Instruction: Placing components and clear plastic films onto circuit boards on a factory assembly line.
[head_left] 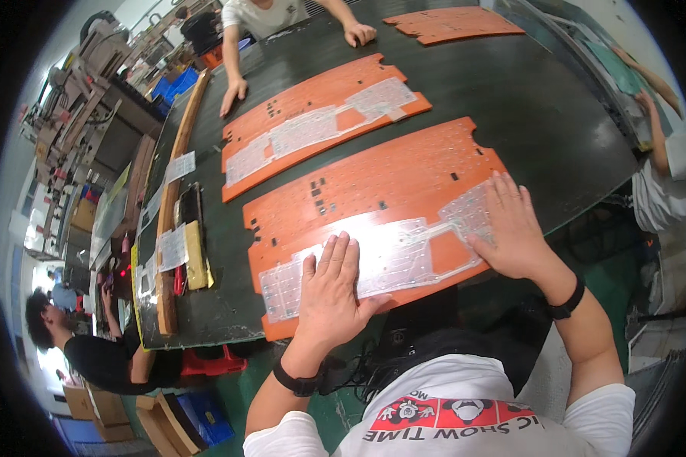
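A thin, clear printed circuit film (pixel 392 259) lies along the near side of an orange board (pixel 411 186) in front of me. The board is dotted with small pins and black pads, and a bright glare covers the film's middle. My left hand (pixel 331 293) rests flat on the film's left part, its fingers stretched out. On the right end of the film, my right hand (pixel 514 232) lies flat with fingers extended. Neither hand grips anything. Just beyond is a second orange board (pixel 335 84) bearing a similar film (pixel 305 135).
Another orange board (pixel 453 23) lies at the far right of the dark table (pixel 556 114). Opposite me, a person's hand (pixel 235 95) rests near the second board. A wooden strip (pixel 177 164) runs along the left side, beside a yellow pad (pixel 197 255). Other people work left and right.
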A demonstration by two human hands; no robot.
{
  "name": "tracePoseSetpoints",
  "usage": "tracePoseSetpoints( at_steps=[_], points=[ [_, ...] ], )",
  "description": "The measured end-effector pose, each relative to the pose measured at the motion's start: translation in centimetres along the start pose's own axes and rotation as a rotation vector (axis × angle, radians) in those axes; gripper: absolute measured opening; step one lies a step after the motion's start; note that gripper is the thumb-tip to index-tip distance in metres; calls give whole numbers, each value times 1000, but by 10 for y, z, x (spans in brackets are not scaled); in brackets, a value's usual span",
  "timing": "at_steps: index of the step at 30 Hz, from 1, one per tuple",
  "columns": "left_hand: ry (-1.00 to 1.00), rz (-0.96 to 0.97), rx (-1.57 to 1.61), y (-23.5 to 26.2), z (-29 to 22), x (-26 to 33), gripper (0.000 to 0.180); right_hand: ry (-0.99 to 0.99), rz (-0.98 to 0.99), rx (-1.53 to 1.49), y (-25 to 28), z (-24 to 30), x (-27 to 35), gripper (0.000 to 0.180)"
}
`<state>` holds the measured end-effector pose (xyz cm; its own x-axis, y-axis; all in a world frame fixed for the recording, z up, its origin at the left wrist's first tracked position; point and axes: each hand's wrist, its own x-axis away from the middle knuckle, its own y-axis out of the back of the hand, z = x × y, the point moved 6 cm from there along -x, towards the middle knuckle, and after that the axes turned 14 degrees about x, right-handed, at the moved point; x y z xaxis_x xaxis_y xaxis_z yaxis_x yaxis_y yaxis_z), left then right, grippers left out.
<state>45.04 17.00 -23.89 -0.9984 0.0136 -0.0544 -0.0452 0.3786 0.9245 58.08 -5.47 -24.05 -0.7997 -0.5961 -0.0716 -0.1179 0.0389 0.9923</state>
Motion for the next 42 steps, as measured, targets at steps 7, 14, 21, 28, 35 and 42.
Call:
tracePoseSetpoints(
  at_steps=[7,14,21,28,35,42],
  points=[
    [89,-49,-4,13,30,22,84,-62,82,19,0,-5,3,85],
    [135,-83,-39,22,48,46,81,-56,86,-7,2,-2,6,88],
    [232,-56,-65,31,67,61,83,-59,92,-2,-2,-5,6,92],
    [326,-127,-104,34,83,68,89,-51,46,-15,-1,-8,1,87],
    [388,-393,-87,84,126,108,67,-70,-122,-642,-5,-43,-7,56],
    [653,-417,-676,162,232,97,65,-470,-465,-1196,-57,-131,14,46]
  ],
)
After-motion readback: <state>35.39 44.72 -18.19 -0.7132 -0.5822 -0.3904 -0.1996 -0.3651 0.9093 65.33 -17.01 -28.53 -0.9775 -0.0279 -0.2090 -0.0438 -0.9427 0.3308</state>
